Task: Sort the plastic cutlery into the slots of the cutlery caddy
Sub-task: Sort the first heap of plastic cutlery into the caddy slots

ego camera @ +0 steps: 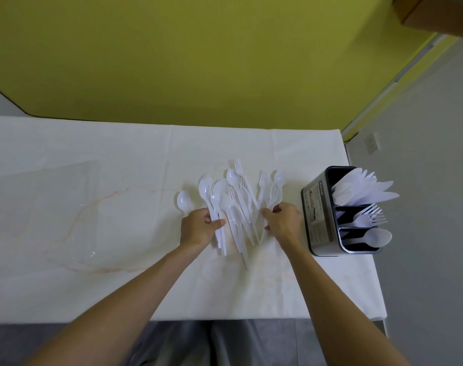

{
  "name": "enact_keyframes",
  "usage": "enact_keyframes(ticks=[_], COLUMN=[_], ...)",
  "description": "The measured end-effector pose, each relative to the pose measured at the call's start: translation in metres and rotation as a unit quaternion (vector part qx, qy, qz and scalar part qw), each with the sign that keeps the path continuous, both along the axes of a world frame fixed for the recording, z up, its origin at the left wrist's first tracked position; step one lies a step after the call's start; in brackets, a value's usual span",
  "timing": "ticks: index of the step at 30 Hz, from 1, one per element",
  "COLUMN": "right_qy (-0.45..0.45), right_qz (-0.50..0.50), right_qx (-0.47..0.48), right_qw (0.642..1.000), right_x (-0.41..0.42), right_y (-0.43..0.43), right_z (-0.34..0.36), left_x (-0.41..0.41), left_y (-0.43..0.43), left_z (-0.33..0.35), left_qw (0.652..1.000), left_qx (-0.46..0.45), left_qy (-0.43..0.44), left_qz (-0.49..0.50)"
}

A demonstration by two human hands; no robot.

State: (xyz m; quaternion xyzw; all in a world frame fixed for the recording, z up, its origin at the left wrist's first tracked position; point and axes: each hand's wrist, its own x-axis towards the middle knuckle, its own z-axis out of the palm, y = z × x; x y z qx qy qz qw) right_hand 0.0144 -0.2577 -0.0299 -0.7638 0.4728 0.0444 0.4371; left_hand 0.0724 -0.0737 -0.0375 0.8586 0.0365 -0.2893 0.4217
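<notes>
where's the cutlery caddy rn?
Head view: the cutlery caddy stands at the right edge of the table, just right of the right hand and the loose cutlery.

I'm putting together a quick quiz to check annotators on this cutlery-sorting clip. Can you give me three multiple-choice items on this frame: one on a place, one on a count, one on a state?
1. Where does the cutlery caddy stand relative to the loose cutlery pile?
A. To its left.
B. Behind it, against the wall.
C. To its right, by the edge of the table.

2. How many slots does the caddy have?
A. Three.
B. Two.
C. Five.

3. How do the forks in the middle slot stand?
A. Tines down.
B. Tines up.
C. Lying flat on the cloth.

Answers:
1. C: the caddy sits at the table's right edge, beyond the pile.
2. A: the knives, the forks and a spoon each sit in a separate slot.
3. B: their tines poke out above the rim.
</notes>
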Motion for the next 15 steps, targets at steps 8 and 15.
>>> enact_keyframes(ticks=[8,15], right_qy=[-0.016,-0.011], right_qz=[-0.026,-0.008], right_qx=[-0.010,-0.024], right_qw=[0.999,1.000], right_x=[0.009,0.033], right_y=[0.002,0.001], right_z=[0.001,0.001], left_x=[-0.002,-0.006], left_y=[0.009,0.014], left_z=[-0.002,-0.006], left_qw=[0.997,0.990], left_qx=[0.040,0.092], left_qy=[-0.072,-0.110], left_qz=[-0.012,-0.015])
